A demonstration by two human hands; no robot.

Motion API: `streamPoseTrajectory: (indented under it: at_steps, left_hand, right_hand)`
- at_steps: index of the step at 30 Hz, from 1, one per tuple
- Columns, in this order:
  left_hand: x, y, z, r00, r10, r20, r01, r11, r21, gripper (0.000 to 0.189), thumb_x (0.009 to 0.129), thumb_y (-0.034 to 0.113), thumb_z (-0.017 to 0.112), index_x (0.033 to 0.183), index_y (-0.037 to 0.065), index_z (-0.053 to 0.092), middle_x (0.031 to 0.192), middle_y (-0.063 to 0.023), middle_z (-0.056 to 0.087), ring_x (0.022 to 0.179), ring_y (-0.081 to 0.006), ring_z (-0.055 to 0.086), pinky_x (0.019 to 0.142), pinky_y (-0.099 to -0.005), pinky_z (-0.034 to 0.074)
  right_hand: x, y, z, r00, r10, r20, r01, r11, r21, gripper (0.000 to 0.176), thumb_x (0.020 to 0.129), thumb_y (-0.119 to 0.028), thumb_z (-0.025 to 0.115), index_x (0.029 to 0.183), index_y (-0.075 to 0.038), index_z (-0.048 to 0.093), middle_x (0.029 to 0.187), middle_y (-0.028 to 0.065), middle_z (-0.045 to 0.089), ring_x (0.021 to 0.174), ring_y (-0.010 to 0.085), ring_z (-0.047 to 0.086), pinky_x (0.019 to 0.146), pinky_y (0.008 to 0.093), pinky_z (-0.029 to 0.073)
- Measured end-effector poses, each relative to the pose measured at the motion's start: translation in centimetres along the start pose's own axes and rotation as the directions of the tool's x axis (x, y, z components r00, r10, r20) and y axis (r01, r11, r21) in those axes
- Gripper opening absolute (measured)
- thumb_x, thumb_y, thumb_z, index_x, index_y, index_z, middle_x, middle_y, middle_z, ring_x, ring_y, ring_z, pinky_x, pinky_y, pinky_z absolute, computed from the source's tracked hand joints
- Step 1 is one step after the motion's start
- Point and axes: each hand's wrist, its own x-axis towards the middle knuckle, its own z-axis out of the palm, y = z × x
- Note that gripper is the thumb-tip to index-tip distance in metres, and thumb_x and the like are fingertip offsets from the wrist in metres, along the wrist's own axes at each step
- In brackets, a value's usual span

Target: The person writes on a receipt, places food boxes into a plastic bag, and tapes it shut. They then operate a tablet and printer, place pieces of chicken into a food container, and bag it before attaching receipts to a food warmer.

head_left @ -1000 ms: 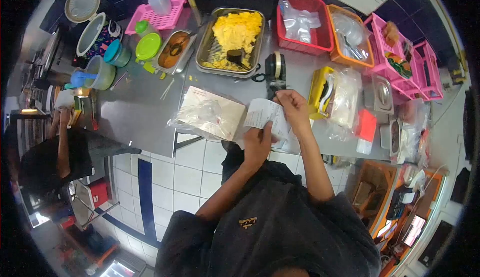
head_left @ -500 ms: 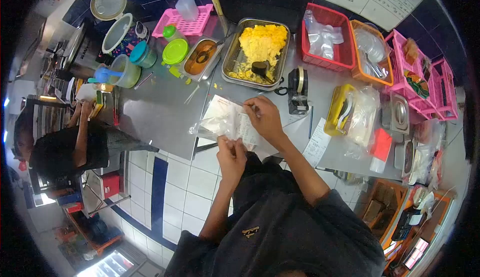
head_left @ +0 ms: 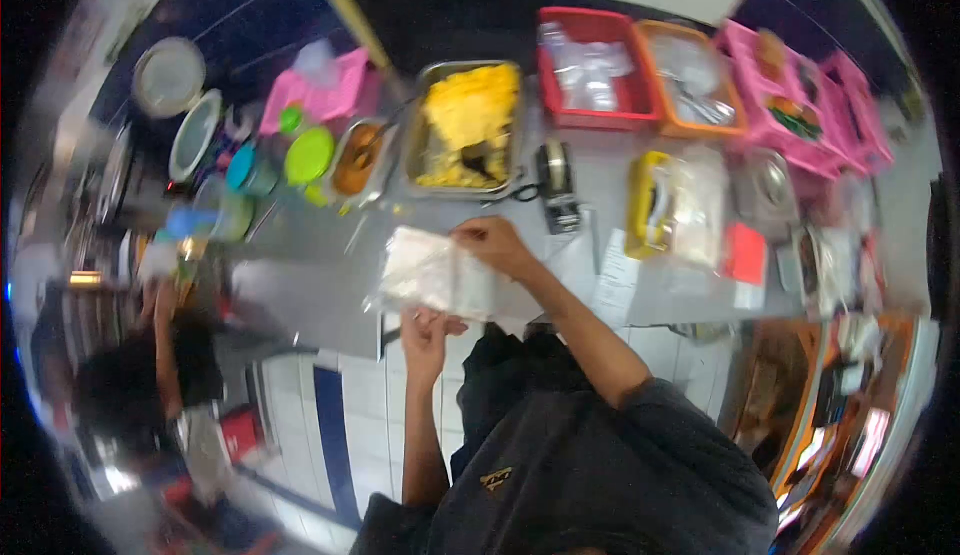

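Note:
A clear plastic bag with a flat white packet inside (head_left: 425,273) is held over the near edge of the steel counter (head_left: 300,300). My left hand (head_left: 428,335) grips its lower edge from below. Pinched fingers of my right hand (head_left: 490,243) hold the bag's upper right side. Beyond the bag stands a metal tray of shredded yellow food (head_left: 465,105) with a dark scoop (head_left: 478,160) in it. To the right of that tray is a black tape dispenser (head_left: 556,190). The picture is blurred, so print on the packet cannot be read.
Left of the tray sit an orange sauce pan (head_left: 355,160) and a green-lidded tub (head_left: 309,155). A red basket (head_left: 600,115), a yellow container (head_left: 650,205) and a paper slip (head_left: 614,280) lie to the right. Another person (head_left: 150,375) works at far left.
My view has swung, shifting the counter items left and the near ones downward. The bag now lies flatter and more spread between my hands, and my left hand sits further left.

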Motion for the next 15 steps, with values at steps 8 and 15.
streamPoseTrajectory:
  at_steps: [8, 15]
  left_hand:
    - [2.2, -5.8, -3.1, 0.970, 0.174, -0.168, -0.089, 0.904, 0.419, 0.047, 0.088, 0.002, 0.069, 0.123, 0.001, 0.037, 0.089, -0.0065, 0.058, 0.085, -0.0144, 0.059, 0.076, -0.0294, 0.051]
    - [3.8, -16.6, -7.9, 0.977, -0.124, -0.173, 0.140, 0.987, 0.081, 0.032, 0.098, 0.028, 0.046, 0.109, 0.002, 0.057, 0.101, -0.0087, 0.060, 0.087, -0.0205, 0.057, 0.077, -0.0347, 0.048]
  right_hand:
    - [2.9, 1.1, -0.2, 0.950, 0.223, 0.217, -0.119, 0.904, -0.411, 0.031, 0.079, -0.028, 0.066, 0.089, 0.000, 0.073, 0.091, 0.0202, 0.072, 0.081, 0.0332, 0.069, 0.074, 0.0429, 0.054]
    - [3.0, 8.6, 6.5, 0.847, 0.174, 0.502, -0.026, 0.958, -0.287, 0.040, 0.087, -0.029, 0.059, 0.103, 0.007, 0.067, 0.090, 0.0184, 0.070, 0.081, 0.0240, 0.061, 0.072, 0.0420, 0.052]
